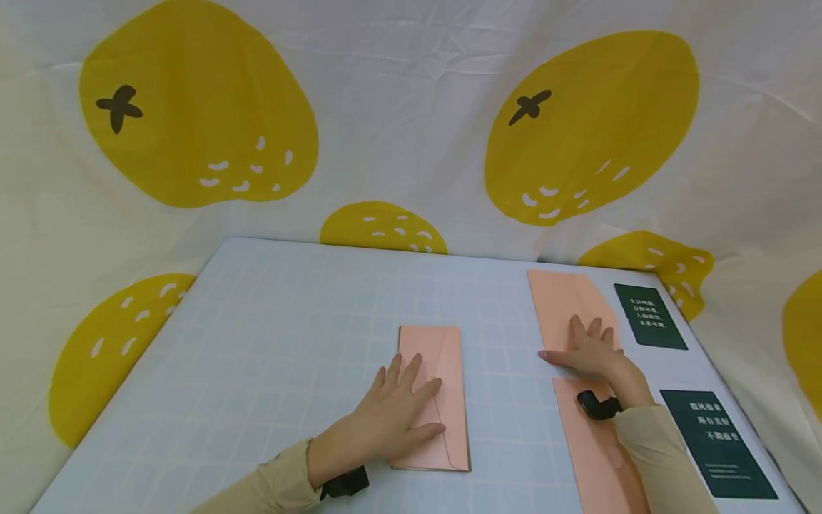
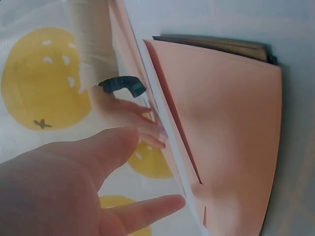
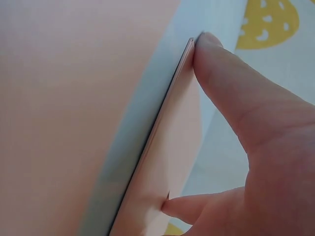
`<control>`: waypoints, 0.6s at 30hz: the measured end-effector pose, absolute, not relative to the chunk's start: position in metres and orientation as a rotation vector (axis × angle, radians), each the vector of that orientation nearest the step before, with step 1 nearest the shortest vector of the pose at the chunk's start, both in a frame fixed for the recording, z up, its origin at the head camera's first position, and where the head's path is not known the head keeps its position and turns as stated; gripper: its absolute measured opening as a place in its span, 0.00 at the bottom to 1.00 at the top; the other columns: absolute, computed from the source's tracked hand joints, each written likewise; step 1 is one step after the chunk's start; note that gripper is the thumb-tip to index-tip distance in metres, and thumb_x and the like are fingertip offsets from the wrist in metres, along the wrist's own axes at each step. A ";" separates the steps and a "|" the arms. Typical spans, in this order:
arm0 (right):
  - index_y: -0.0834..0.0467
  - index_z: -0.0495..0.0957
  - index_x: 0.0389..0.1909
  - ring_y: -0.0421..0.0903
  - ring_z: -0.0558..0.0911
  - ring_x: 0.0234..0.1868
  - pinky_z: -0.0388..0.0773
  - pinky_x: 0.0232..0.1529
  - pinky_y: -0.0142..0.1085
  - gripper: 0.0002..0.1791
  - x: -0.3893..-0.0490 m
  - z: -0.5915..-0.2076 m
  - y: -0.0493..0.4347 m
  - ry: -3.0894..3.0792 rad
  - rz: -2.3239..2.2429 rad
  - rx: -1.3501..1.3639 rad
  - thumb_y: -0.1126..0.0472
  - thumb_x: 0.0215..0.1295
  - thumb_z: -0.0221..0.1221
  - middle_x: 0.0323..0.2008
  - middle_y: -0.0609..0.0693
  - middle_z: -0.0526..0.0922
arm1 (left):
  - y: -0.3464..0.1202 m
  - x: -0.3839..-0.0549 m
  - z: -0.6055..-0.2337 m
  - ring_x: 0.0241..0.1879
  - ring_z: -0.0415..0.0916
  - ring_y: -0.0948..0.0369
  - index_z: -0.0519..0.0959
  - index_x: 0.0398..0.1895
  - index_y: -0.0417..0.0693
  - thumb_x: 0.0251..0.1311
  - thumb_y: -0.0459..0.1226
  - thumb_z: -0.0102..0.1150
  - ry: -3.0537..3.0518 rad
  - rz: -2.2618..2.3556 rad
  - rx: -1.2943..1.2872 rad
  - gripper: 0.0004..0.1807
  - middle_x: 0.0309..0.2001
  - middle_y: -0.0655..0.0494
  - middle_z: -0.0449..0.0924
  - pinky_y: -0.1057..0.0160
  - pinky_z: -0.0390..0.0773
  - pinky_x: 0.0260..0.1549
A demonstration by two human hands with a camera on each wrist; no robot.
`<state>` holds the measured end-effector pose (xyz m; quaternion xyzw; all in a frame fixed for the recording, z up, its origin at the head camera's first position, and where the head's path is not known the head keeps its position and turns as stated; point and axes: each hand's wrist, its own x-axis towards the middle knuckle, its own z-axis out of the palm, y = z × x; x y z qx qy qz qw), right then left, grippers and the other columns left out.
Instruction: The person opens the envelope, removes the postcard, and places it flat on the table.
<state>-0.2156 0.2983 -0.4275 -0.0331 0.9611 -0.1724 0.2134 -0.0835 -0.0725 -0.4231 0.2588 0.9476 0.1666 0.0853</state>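
My left hand [image 1: 388, 410] lies with spread fingers over a stack of pink envelopes [image 1: 454, 400] in the middle of the table. In the left wrist view, brown and dark edges [image 2: 221, 46] peek out from under the top pink envelope. My right hand [image 1: 594, 353] rests on another pink envelope [image 1: 552, 303] at the far right, its fingers extended. In the right wrist view, the right thumb [image 3: 231, 83] is at that envelope's corner and a fingertip presses its surface. Nearer the front lies a further pink envelope [image 1: 587, 457], partly covered by the right forearm.
Two dark green cards with white lettering, one far [image 1: 651, 321] and one near [image 1: 719, 450], lie along the table's right edge. A pale checked cloth covers the table [image 1: 270, 343]. Behind it hangs a white curtain [image 1: 398, 107] with yellow fruit prints.
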 end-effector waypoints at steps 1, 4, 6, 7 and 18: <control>0.74 0.33 0.74 0.85 0.30 0.66 0.37 0.53 0.81 0.70 -0.216 -0.428 0.299 2.670 -0.477 -0.094 0.29 0.55 0.61 0.68 0.84 0.24 | -0.073 -0.084 -0.423 0.71 0.47 0.30 0.68 0.70 0.53 0.67 0.58 0.54 2.834 0.490 0.774 0.34 0.74 0.36 0.52 0.31 0.58 0.62; 0.74 0.33 0.74 0.85 0.30 0.66 0.36 0.53 0.81 0.71 -0.216 -0.427 0.300 2.665 -0.483 -0.094 0.30 0.54 0.62 0.68 0.84 0.24 | -0.073 -0.085 -0.423 0.71 0.48 0.30 0.68 0.69 0.54 0.66 0.58 0.55 2.856 0.484 0.778 0.33 0.74 0.35 0.53 0.31 0.59 0.61; 0.74 0.33 0.74 0.85 0.30 0.66 0.36 0.53 0.81 0.71 -0.216 -0.427 0.301 2.665 -0.482 -0.095 0.30 0.54 0.62 0.68 0.84 0.24 | -0.073 -0.085 -0.423 0.71 0.48 0.29 0.69 0.68 0.54 0.66 0.58 0.55 2.863 0.489 0.778 0.32 0.73 0.35 0.54 0.31 0.59 0.61; 0.74 0.33 0.74 0.85 0.30 0.66 0.36 0.53 0.81 0.71 -0.216 -0.427 0.301 2.665 -0.482 -0.097 0.30 0.54 0.63 0.68 0.84 0.24 | -0.074 -0.085 -0.423 0.71 0.48 0.29 0.69 0.68 0.54 0.66 0.58 0.55 2.865 0.491 0.780 0.32 0.73 0.35 0.54 0.31 0.59 0.61; 0.75 0.35 0.74 0.84 0.29 0.67 0.30 0.58 0.77 0.70 -0.214 -0.422 0.296 2.707 -0.495 -0.095 0.31 0.54 0.64 0.68 0.84 0.25 | -0.076 -0.088 -0.423 0.71 0.48 0.30 0.68 0.69 0.54 0.67 0.58 0.55 2.857 0.489 0.782 0.32 0.74 0.35 0.53 0.31 0.59 0.61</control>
